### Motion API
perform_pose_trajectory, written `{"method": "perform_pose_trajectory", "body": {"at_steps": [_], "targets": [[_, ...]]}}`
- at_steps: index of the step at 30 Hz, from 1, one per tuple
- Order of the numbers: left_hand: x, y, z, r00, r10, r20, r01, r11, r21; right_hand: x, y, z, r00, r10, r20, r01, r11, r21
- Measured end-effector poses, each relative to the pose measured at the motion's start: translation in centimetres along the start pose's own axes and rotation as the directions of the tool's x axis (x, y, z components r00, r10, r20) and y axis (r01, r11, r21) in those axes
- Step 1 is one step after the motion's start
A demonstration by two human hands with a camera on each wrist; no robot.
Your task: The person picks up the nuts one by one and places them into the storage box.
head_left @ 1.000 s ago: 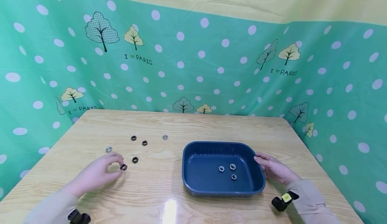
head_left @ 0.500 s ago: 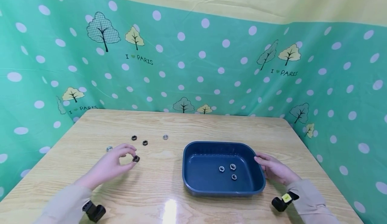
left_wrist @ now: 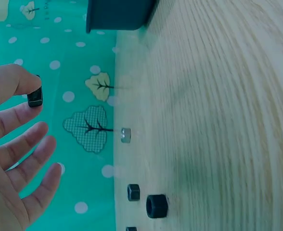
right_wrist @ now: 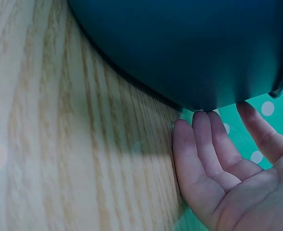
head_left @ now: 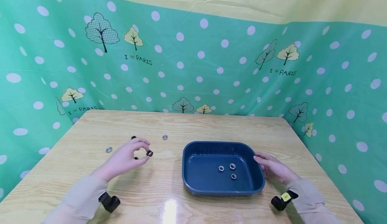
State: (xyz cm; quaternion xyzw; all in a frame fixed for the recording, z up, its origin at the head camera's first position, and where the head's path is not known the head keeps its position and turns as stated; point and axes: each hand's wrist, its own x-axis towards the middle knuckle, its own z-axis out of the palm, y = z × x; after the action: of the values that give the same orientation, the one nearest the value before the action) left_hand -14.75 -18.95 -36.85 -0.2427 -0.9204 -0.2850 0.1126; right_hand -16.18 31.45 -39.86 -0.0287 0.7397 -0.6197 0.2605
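Note:
My left hand [head_left: 130, 156] pinches a black hex nut [head_left: 149, 153] between thumb and index finger, above the table and left of the blue tray. In the left wrist view that nut [left_wrist: 35, 95] shows side-on, and the other fingers stand spread apart. The blue tray [head_left: 220, 193] rests on the table with 3 silver nuts [head_left: 232, 166] inside. My right hand [head_left: 275, 169] holds its right side, thumb over the rim; the right wrist view has fingertips [right_wrist: 184, 132] against the outer wall. Behind the left hand, black nuts [head_left: 133, 137] lie partly hidden.
One silver nut [head_left: 165, 137] lies farther back, between the left hand and the tray. Another silver nut [head_left: 109, 149] is left of the left hand. The wooden table [head_left: 223, 126] ends at a green polka-dot cloth [head_left: 187, 79] behind it.
My left hand has moved right and away from me, carrying the black nut toward the tray and now covering table nuts. The right hand and tray have stayed in place.

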Motion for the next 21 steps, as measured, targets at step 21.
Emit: {"method": "perform_pose_trajectory", "body": {"at_steps": [21], "targets": [[4.6, 3.5, 0.9, 0.996, 0.075, 0.049, -0.075, 0.997, -0.012, 0.2, 0.0, -0.2, 1.000, 0.010, 0.000, -0.010, 1.000, 0.006]]}}
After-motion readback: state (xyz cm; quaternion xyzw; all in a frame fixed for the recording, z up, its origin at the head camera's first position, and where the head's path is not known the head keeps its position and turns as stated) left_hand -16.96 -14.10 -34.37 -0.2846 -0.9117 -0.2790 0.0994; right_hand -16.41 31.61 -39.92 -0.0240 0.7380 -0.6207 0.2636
